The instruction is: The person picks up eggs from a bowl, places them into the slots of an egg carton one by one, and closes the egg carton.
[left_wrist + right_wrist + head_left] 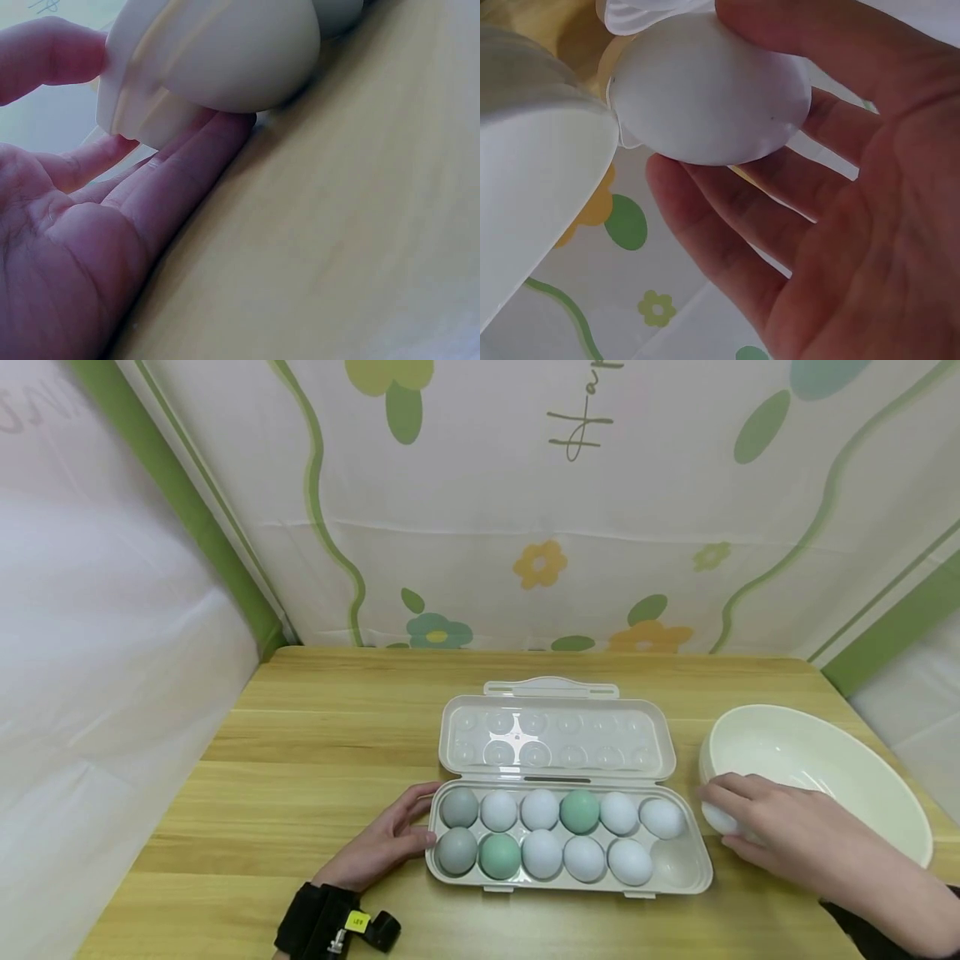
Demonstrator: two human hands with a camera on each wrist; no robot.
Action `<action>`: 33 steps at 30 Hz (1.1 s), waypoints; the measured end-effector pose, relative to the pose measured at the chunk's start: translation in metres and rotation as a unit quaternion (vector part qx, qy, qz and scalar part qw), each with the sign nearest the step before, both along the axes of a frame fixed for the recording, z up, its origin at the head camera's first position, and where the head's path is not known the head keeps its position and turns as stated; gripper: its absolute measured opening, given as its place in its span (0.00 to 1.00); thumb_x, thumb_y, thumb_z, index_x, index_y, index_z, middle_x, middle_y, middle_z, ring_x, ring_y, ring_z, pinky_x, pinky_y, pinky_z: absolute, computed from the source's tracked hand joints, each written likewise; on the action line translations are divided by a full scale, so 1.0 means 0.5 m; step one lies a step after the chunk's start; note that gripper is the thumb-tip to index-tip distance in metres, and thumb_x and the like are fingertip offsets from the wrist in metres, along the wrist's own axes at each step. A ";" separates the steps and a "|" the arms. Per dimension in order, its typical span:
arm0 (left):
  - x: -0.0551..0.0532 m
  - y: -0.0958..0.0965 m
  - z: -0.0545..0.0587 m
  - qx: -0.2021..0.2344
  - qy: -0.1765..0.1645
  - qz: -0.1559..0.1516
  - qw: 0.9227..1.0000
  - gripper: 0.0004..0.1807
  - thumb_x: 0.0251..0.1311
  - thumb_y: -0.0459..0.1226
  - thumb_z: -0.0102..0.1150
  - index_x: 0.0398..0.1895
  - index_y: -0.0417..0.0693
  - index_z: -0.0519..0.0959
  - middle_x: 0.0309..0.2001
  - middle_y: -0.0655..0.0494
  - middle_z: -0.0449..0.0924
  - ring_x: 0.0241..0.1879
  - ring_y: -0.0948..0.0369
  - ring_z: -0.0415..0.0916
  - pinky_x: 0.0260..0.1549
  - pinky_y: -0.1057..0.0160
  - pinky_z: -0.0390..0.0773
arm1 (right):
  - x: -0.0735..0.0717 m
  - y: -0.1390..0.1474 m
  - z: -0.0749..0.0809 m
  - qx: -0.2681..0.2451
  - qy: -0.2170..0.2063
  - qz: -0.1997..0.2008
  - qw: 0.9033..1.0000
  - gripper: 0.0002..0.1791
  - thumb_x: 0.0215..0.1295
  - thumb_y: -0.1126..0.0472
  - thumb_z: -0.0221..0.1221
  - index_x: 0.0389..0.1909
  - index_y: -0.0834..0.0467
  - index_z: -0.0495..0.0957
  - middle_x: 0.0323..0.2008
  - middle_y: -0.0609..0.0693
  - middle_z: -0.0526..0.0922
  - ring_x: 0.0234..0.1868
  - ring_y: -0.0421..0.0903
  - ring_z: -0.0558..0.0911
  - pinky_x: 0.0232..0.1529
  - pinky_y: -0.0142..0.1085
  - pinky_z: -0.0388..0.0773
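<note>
An egg carton (678, 870) lies with its lid (555, 737) folded back. White, grey and green eggs (580, 812) fill its cups, except the front right one, which holds no egg. My left hand (382, 843) holds the carton's left end; in the left wrist view the thumb (56, 56) presses its rim while other fingers reach beneath it. My right hand (783, 831) holds a white egg (709, 94) between thumb and fingertips, just right of the carton and over the near left side of a large bowl.
The cream oval bowl (840, 777) stands at the right of the wooden table (300, 760). A patterned curtain (480, 577) hangs behind the table's far edge, with white cloth (112, 693) along the left side.
</note>
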State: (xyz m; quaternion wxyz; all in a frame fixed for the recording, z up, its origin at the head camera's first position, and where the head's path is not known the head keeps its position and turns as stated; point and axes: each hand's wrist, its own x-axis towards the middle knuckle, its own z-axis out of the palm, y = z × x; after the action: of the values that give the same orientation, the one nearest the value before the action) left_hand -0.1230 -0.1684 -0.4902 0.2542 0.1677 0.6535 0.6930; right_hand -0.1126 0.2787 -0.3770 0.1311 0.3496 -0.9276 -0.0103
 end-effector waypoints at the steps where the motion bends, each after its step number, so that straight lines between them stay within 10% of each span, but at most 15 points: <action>1: 0.000 0.000 0.000 -0.002 -0.001 0.001 1.000 0.30 0.64 0.32 0.47 0.68 0.48 0.51 0.70 0.37 0.47 0.62 0.47 0.59 0.51 0.58 0.72 | 0.000 -0.001 -0.002 0.000 0.003 0.005 1.000 0.28 0.31 0.59 0.71 0.41 0.49 0.75 0.39 0.42 0.78 0.29 0.38 0.76 0.20 0.36 0.74; 33: -0.003 -0.001 -0.001 -0.009 0.003 0.002 1.000 0.29 0.64 0.32 0.47 0.67 0.50 0.53 0.69 0.38 0.50 0.63 0.46 0.57 0.53 0.55 0.70 | 0.004 -0.056 -0.055 -0.039 -0.019 0.061 0.997 0.31 0.31 0.60 0.72 0.45 0.52 0.76 0.40 0.44 0.80 0.30 0.37 0.77 0.21 0.32 0.75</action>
State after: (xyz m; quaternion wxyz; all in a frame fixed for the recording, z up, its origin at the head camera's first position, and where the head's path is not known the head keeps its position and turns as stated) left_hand -0.1245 -0.1687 -0.4905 0.2524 0.1657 0.6611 0.6869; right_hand -0.1105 0.2506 -0.4044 0.1276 0.4000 -0.9067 0.0399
